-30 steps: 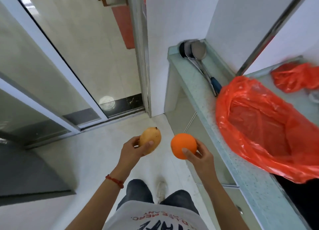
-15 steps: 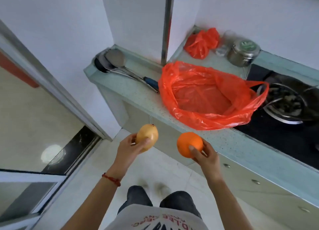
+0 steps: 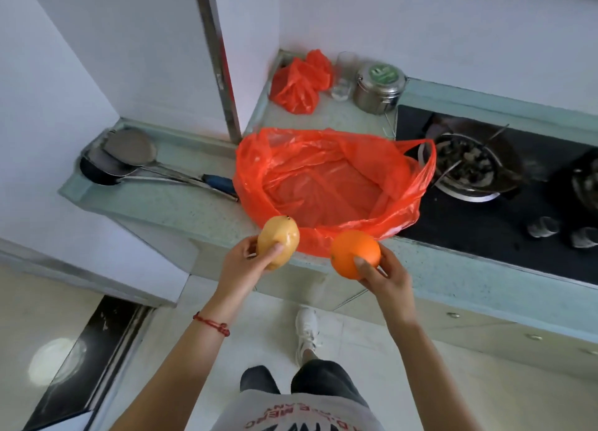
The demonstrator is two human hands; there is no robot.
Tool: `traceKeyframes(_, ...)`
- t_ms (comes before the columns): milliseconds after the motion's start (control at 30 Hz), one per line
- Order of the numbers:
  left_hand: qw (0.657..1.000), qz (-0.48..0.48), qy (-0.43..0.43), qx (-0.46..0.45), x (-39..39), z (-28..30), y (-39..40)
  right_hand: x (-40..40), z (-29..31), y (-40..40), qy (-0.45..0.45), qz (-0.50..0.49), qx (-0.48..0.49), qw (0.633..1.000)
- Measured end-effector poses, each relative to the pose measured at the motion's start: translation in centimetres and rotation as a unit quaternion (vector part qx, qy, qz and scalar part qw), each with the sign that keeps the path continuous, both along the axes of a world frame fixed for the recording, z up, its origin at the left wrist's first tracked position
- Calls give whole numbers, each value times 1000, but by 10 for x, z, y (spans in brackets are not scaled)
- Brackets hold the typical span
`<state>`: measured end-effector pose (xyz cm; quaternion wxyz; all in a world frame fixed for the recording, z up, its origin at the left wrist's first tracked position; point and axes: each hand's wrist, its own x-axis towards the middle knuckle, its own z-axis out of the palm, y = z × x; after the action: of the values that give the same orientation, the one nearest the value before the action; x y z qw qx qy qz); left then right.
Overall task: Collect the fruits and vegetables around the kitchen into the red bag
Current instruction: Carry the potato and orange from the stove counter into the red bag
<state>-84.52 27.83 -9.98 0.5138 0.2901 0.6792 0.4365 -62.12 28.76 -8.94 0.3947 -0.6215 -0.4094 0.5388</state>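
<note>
A wide-open red plastic bag [image 3: 326,158] lies on the pale green counter [image 3: 181,210], and its inside looks empty. My left hand [image 3: 242,269] grips a yellow mango [image 3: 278,241] just in front of the bag's near rim. My right hand [image 3: 386,277] holds an orange [image 3: 354,257] at the counter's front edge, also just short of the bag. Both fruits are at about rim height, side by side.
Metal ladles [image 3: 129,152] with a blue handle lie left of the bag. A smaller knotted red bag [image 3: 299,82], a glass [image 3: 343,78] and a steel tin [image 3: 380,87] stand at the back. A black stove [image 3: 492,223] with a wok [image 3: 470,165] is on the right.
The view has swung from the doorway round to the counter. Both hands have carried the mango and the orange up to the bag's near rim.
</note>
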Motion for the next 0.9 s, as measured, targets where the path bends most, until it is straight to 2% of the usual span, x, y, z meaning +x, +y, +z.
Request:
traceKeyframes(267, 999, 18, -33, 12, 19, 4, 89, 7, -3, 99, 13, 27, 9, 1000)
traceKeyframes(567, 998, 15, -21, -55, 25, -15, 166, 3, -22, 179, -32, 42, -39, 998)
traceKeyframes(900, 983, -72, 111, -127, 20, -39, 215, -5, -49, 213, -95, 10, -93, 991)
